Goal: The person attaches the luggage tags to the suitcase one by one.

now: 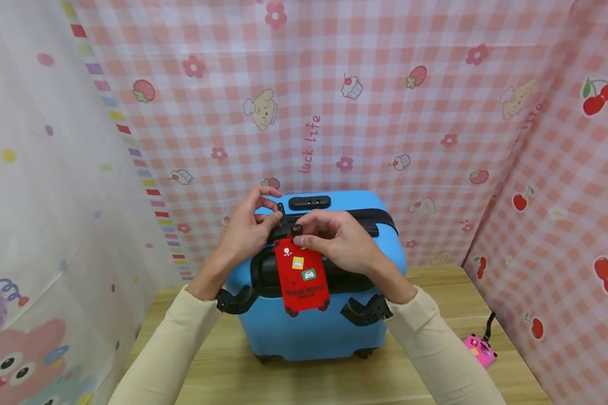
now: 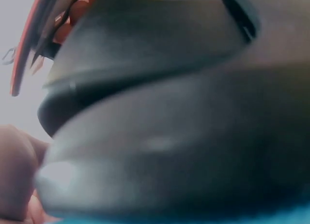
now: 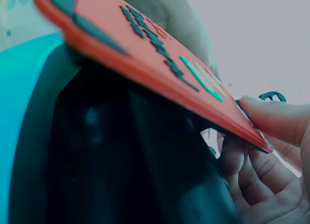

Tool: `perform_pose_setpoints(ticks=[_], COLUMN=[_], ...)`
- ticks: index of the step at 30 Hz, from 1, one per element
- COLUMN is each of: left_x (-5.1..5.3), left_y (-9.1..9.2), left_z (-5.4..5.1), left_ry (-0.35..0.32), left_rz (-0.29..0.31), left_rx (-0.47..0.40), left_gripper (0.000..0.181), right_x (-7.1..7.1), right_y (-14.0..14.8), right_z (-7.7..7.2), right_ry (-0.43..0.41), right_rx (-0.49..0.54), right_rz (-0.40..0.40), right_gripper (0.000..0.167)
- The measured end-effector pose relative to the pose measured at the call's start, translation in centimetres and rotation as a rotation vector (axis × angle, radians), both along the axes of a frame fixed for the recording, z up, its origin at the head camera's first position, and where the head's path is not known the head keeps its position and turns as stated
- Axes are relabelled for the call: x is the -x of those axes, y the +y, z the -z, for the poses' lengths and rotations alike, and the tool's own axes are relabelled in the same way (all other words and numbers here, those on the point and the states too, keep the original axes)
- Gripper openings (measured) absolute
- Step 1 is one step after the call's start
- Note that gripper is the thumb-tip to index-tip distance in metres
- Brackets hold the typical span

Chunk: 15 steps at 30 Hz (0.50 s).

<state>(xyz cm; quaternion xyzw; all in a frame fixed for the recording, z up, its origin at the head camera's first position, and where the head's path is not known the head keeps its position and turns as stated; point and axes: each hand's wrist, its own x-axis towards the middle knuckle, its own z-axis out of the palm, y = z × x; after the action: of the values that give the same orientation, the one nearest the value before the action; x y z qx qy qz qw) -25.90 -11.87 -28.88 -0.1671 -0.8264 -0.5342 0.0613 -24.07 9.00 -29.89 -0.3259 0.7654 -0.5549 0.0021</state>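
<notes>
A light blue suitcase (image 1: 314,337) stands upright, its black side handle (image 1: 266,273) facing the camera. My right hand (image 1: 347,242) pinches the top end of a red luggage tag (image 1: 306,289) beside its black buckle; the tag hangs in front of that handle. Just to the left, the left hand (image 1: 245,230) pinches a black strap (image 1: 281,209) between thumb and fingertips at the top handle. In the right wrist view, the thumb of the right hand (image 3: 271,175) presses on the tag (image 3: 145,59). Dark handle plastic (image 2: 145,151) fills most of the left wrist view.
A pink luggage tag (image 1: 480,351) with a black strap lies on the wooden table (image 1: 223,371) at the right. A combination lock (image 1: 309,202) is set in the suitcase top. Patterned curtains hang behind and on both sides.
</notes>
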Motion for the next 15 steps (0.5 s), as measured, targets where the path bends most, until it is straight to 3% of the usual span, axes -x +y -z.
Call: perform_pose_setpoints(ticks=[9,15], left_x=[-0.2,0.2], left_y=[0.2,0.1], left_z=[0.2,0.6], left_ry=[0.025,0.051], left_rz=[-0.001,0.022], left_rx=[-0.016,-0.027], left_gripper=[0.028,0.03], right_x=[-0.5,-0.5], right_y=[-0.8,-1.3], right_z=[-0.1,-0.1], right_ry=[-0.06,-0.081], right_rx=[0.076,0.091], right_rz=[0.039,0.049], right_gripper=[0.017,0.019])
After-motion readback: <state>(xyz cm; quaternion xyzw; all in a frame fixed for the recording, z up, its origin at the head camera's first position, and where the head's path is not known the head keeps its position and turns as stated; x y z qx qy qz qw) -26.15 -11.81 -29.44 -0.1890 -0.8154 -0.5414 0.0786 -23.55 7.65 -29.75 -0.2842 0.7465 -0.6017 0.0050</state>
